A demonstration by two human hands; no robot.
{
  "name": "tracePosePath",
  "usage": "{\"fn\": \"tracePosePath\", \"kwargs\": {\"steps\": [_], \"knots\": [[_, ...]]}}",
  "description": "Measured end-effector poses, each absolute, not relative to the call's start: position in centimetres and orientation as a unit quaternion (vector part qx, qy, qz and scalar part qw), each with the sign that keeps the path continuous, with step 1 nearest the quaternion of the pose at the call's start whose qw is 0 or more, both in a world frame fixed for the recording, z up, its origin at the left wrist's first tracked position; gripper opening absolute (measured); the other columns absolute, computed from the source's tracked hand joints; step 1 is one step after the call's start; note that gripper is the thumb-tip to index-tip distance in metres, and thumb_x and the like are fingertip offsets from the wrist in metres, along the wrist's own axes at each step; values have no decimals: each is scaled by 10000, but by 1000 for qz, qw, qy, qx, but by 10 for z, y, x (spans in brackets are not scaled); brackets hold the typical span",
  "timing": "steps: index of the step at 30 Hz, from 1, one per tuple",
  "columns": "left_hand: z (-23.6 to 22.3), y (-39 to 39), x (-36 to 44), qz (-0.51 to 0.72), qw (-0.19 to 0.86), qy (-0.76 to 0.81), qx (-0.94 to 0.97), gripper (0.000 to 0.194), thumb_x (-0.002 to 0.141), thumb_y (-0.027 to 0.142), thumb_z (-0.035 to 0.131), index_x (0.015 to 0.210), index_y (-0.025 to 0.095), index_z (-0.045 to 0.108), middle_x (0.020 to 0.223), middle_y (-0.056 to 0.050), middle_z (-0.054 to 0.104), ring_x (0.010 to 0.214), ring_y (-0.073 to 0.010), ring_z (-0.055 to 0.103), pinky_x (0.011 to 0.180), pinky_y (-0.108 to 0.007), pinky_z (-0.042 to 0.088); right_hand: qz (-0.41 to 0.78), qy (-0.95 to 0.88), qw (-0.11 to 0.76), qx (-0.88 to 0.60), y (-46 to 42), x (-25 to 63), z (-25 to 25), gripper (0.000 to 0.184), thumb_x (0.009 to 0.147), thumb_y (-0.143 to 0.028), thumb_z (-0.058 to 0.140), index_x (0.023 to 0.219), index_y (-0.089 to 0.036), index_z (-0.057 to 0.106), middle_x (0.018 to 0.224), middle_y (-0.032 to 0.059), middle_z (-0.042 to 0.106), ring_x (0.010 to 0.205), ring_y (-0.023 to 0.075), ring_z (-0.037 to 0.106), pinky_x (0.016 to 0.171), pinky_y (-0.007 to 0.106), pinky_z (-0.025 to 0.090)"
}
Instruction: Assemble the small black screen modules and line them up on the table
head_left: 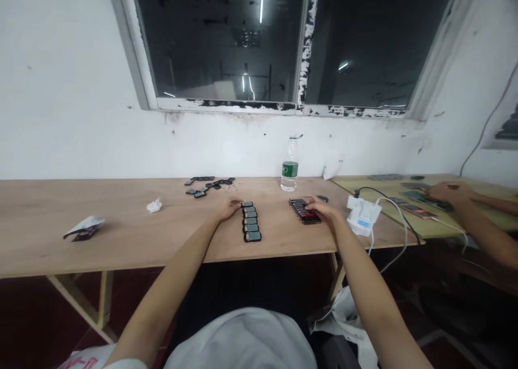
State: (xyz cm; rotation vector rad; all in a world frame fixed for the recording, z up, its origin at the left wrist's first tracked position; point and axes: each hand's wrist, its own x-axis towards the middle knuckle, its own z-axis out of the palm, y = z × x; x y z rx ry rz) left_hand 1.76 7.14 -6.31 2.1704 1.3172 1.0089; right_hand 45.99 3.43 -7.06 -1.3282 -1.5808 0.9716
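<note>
Several small black modules with grey-green rectangular faces (251, 227) lie in a column on the wooden table. My left hand (229, 207) rests at the far end of this column, its fingertips at the edge of the farthest module. Those fingers are stretched out and do not appear to grip anything. To the right of the column a black smartphone (301, 211) lies flat with its screen lit. My right hand (320, 207) is over the phone's right side, a finger extended onto the screen. A small dark oval object (322, 198) is just behind that hand, partly hidden.
Behind the column lie more black modules (199, 194) and small white bits. A water bottle (289, 169) stands near the wall. A white power strip (363, 216) with cables is at right. Crumpled tissue (154, 205) and a packet (84, 227) lie left. Another person's hands (449, 192) work far right.
</note>
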Motion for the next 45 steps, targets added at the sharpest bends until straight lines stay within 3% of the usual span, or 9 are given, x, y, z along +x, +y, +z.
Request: {"fn": "tracePosePath", "kwargs": {"steps": [5, 10, 17, 27, 35, 45], "knots": [[-56, 66, 17, 339, 196, 457, 799, 281, 865, 345, 627, 1061, 181, 745, 1122, -73, 753, 1000, -244, 696, 925, -354, 544, 467, -611, 413, -488, 28, 462, -66, 744, 595, -189, 658, 1328, -245, 546, 1360, 90, 603, 1299, 310, 535, 1126, 464, 410], [-56, 64, 18, 340, 192, 457, 799, 252, 854, 286, 632, 1041, 161, 746, 1097, -78, 757, 1000, -246, 693, 935, -358, 540, 516, -645, 355, -439, 24, 470, -60, 894, 545, -168, 727, 1401, -295, 503, 1537, 57, 457, 1477, 306, 319, 1221, 474, 270], [-57, 64, 19, 340, 206, 457, 795, 219, 848, 266, 638, 1021, 197, 753, 1105, -65, 756, 1004, -237, 700, 940, -365, 549, 524, -666, 326, -418, 23, 473, -60, 995, 515, -166, 747, 1454, -313, 453, 1613, 35, 341, 1528, 280, 189, 1255, 453, 117], [-54, 61, 19, 335, 213, 447, 801, 213, 847, 268, 645, 1016, 196, 752, 1105, -59, 759, 1014, -242, 697, 948, -368, 541, 516, -669, 317, -431, 21, 474, -58, 1044, 519, -196, 806, 1484, -306, 425, 1639, 49, 278, 1539, 279, 136, 1251, 448, 114], [-56, 61, 20, 341, 216, 459, 791, 219, 842, 233, 638, 1021, 164, 745, 1118, -84, 749, 1040, -255, 688, 961, -375, 536, 525, -669, 295, -435, 16, 475, -55, 1118, 517, -180, 804, 1531, -279, 342, 1683, 62, 96, 1546, 257, 82, 1245, 407, 113], [-62, 69, 17, 344, 232, 437, 798, 217, 837, 248, 641, 1023, 201, 743, 1122, -57, 751, 1045, -250, 692, 970, -375, 536, 518, -693, 276, -420, 15, 479, -54, 1086, 507, -178, 795, 1505, -302, 387, 1675, 34, 154, 1543, 260, 42, 1241, 434, 72]]}}
